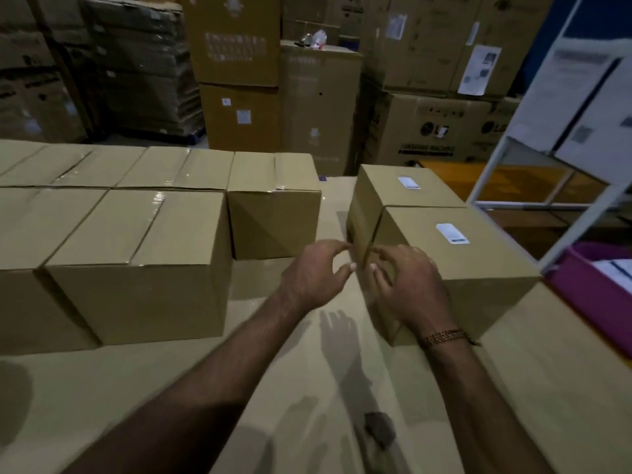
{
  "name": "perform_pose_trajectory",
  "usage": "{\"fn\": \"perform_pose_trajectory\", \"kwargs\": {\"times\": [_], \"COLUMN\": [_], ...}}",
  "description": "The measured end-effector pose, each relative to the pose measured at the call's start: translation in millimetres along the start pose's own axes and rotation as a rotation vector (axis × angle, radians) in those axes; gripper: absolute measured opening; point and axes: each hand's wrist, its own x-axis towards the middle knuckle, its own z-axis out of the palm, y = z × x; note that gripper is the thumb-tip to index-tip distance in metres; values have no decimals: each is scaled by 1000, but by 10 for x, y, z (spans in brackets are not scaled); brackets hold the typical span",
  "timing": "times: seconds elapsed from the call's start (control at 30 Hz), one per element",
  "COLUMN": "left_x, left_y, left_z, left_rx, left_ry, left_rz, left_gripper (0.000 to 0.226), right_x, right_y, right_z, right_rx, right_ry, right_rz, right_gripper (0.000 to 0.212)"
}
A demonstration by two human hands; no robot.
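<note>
A brown carton with a white label (478, 258) stands on the cardboard-covered work surface (273, 388) at the right. A second labelled carton (393, 193) stands right behind it. My left hand (313, 273) hovers at the near carton's left front corner, fingers spread and loosely curved, index tip at the corner edge. My right hand (408, 285), with a bracelet on its wrist, lies against the same corner with relaxed, slightly bent fingers. Neither hand holds anything.
Several taped cartons (136, 261) stand in rows at the left, one smaller (273, 213) near the middle. A small dark object (379, 429) lies on the surface close to me. A magenta tray (588, 289) and a white frame (581, 213) are at the right; tall carton stacks (321, 97) fill the back.
</note>
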Motion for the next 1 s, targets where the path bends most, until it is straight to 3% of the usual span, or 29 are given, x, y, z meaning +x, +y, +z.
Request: {"fn": "perform_pose_trajectory", "kwargs": {"times": [0.37,0.53,0.7,0.8,1.0], "left_x": [25,170,277,258,217], "left_y": [989,1181,1231,1229,1241], "left_z": [1064,1489,1724,1785,1757], "left_rx": [-30,-54,-120,-140,-119], "left_ry": [-32,-51,-57,-19,40], "left_rz": [-85,-187,-278,-278,-309], "left_gripper": [66,72,71,69,66], "right_x": [-305,-211,-60,-62,-170], "right_y": [1364,1966,2405,2512,2478], "right_z": [-580,-687,-693,-643,-553], "right_rx": [-65,-139,-154,-156,-212], "right_ry": [12,-1,-215,-298,-156], "right_rz": [189,335,432,376,314], "right_gripper": [41,73,103,102,91]}}
